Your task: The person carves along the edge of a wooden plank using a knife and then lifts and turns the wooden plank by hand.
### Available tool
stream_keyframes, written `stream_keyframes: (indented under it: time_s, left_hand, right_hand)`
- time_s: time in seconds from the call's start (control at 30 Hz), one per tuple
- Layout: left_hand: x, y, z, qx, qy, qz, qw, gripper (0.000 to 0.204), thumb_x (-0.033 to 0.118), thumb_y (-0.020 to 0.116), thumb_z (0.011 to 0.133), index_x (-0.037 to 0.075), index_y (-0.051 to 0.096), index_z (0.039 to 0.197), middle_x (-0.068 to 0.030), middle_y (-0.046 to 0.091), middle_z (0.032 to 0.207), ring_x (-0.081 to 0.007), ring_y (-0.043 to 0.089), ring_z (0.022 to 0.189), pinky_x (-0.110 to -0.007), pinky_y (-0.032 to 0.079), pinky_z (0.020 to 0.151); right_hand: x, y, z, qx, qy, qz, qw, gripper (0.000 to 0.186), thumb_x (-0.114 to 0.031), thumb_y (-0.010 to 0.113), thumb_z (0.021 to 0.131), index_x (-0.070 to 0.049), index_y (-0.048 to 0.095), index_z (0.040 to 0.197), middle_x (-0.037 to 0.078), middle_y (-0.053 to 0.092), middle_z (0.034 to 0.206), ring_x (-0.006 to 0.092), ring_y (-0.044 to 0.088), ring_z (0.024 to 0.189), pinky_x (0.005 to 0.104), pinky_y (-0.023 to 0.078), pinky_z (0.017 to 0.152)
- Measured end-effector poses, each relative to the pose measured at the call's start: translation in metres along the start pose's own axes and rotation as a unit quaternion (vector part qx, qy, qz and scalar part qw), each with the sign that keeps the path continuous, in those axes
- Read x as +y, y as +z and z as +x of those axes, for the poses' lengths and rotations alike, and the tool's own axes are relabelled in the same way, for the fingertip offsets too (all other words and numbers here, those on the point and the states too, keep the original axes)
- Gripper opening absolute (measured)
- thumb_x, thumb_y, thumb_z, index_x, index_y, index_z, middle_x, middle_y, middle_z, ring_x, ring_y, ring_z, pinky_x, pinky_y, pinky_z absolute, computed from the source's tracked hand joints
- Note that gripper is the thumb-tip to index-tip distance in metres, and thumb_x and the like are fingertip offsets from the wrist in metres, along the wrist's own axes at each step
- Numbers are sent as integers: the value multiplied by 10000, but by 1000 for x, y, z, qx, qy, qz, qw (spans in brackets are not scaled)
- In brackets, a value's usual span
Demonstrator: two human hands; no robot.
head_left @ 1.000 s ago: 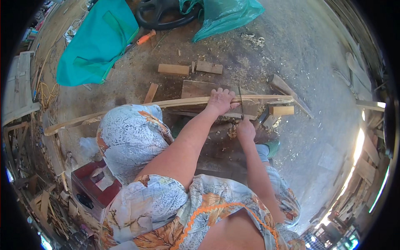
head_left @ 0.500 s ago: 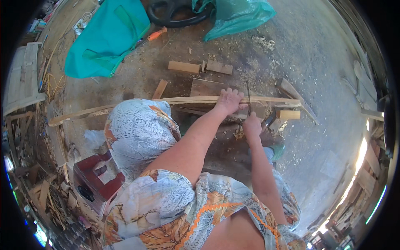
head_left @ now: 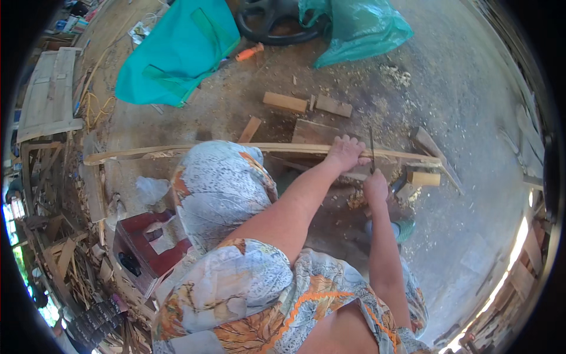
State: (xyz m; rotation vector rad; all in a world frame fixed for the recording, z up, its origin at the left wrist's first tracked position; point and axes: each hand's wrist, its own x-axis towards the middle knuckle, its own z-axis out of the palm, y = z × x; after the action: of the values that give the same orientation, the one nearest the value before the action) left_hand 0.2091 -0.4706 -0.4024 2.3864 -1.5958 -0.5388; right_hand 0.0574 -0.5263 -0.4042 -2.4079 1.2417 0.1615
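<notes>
Floor (head_left: 466, 106), teal bag (head_left: 171, 50) beyond wooden strip (head_left: 295, 147)

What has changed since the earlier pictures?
The right hand has pushed the thin-bladed tool slightly farther from the person across the wooden strip. The view shifted, so things sit farther right. Nothing was taken or released; the left hand stays on the strip.

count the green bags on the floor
2: a teal-green cloth bag at upper left, and a translucent green plastic bag to its right, overlapping the black steering wheel in view. Others may be hidden.
</notes>
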Motion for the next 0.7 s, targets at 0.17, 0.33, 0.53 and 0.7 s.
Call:
stream_keyframes:
  time_s: [0.17,0.33,0.53,0.7]
  left_hand:
    - [-2,-2,-1,-17,-4,-21,1000,481,566,506,794,134,574,995,-90,579,986,-268,531,975,-433,410,827]
    - [-6,-10,-3,-20,-9,-25,999,496,581,507,785,141,585,1001,-89,583,981,-261,529,964,-411,403,804]
    - [-2,-7,-2,18,-18,-35,999,492,580,534,764,140,593,975,-94,597,959,-270,536,952,-426,408,792]
    - [-2,-5,-5,8,-2,-44,999,501,574,542,761,129,591,987,-103,592,979,-282,527,972,-436,407,797]
  right_hand:
    - [5,8,-29,20,-34,30,999,201,-206,448,867,-19,496,926,280,587,751,464,566,759,544,420,662]
    - [15,17,-76,-27,104,12,994,240,-215,472,863,-14,497,993,283,591,770,461,569,777,533,435,672]
    - [25,27,-14,16,37,-7,999,200,-174,472,844,9,522,905,267,590,784,448,572,760,517,443,658]
    - [17,14,-27,56,-40,3,998,188,-166,465,857,10,506,909,275,583,789,450,568,747,524,430,633]
